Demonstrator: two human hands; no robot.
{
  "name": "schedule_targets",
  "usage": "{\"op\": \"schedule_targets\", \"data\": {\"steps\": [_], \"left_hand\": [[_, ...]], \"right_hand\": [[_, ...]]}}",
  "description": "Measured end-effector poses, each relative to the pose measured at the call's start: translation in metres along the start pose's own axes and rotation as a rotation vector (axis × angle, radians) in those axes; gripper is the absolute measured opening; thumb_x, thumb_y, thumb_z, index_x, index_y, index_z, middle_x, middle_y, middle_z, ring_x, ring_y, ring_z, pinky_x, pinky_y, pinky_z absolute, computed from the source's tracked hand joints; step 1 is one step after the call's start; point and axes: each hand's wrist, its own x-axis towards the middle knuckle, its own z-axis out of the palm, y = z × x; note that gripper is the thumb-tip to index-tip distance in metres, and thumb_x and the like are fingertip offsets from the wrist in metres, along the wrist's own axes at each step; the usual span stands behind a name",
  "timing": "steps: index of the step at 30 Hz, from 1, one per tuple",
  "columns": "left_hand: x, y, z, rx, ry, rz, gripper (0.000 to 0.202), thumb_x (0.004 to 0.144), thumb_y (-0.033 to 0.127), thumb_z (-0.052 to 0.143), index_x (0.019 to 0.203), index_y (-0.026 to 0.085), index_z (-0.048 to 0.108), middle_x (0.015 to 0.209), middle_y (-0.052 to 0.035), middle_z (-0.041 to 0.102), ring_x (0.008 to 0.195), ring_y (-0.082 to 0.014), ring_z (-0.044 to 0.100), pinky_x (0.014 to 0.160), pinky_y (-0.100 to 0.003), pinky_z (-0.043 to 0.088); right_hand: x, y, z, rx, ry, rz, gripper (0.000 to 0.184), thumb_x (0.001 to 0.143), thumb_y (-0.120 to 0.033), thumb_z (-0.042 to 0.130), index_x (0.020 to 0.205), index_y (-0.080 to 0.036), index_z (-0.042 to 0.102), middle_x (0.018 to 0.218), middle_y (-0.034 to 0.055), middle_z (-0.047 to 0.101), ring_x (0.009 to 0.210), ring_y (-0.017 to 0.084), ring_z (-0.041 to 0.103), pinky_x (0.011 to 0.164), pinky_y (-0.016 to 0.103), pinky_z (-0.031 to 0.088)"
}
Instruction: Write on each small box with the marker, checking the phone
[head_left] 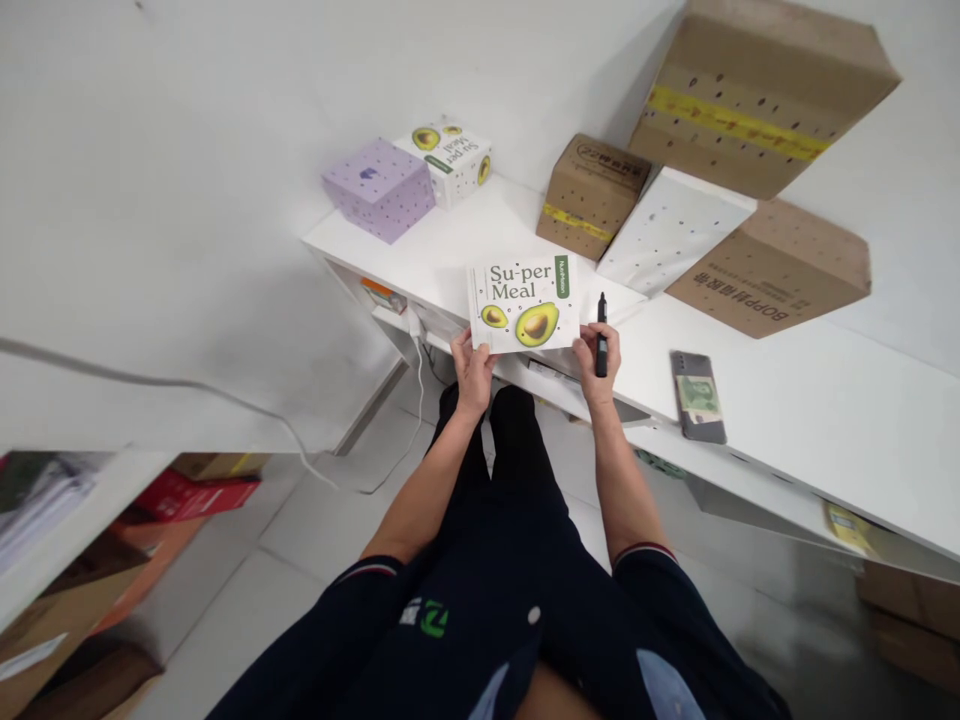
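A white "Su-per Meal" box (523,300) with avocado pictures and several small dark marks is held in front of me at the table's edge. My left hand (472,372) grips its lower left corner, thumb on the near edge. At the lower right corner, my right hand (598,362) pinches the box and also holds a black marker pen (601,335), which points away from me. Most of the fingers under the box are hidden.
On the white table (810,400) stand a purple box (381,190), another avocado box (448,160), a small carton (592,195), a white speckled box (671,228) and larger cartons (757,95). A phone (699,397) lies at right. A white cable (409,440) hangs at left.
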Motion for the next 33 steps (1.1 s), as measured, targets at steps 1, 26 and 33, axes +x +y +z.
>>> {"op": "schedule_targets", "data": {"steps": [1,26,33], "left_hand": [[0.0,0.0,0.0,0.0,-0.002,-0.002,0.051,0.083,0.06,0.059,0.12,0.032,0.039,0.138,-0.0106,0.059,0.115,-0.0241,0.066,0.077,-0.039,0.061],[-0.034,0.039,0.036,0.402,-0.051,0.574,0.047,0.085,0.043,0.069,0.122,0.028,0.046,0.129,-0.0109,0.045,0.129,-0.0268,0.051,0.109,-0.048,0.047],[-0.033,0.039,0.036,0.395,-0.026,0.521,0.051,0.083,0.044,0.069,0.122,0.026,0.043,0.13,-0.0119,0.046,0.129,-0.027,0.051,0.107,-0.047,0.049]], "right_hand": [[0.0,0.0,0.0,-0.001,0.0,0.005,0.038,0.081,-0.043,0.07,0.111,-0.025,0.054,0.1,0.0039,0.071,0.09,0.019,0.069,0.089,0.04,0.054],[0.002,-0.014,0.003,-0.126,0.094,0.017,0.024,0.077,-0.032,0.056,0.1,-0.025,0.055,0.08,-0.0045,0.052,0.068,0.013,0.052,0.07,0.03,0.047],[0.003,-0.015,0.004,-0.129,0.097,0.024,0.023,0.077,-0.032,0.055,0.099,-0.025,0.055,0.078,-0.0047,0.051,0.066,0.013,0.05,0.069,0.029,0.047]]}}
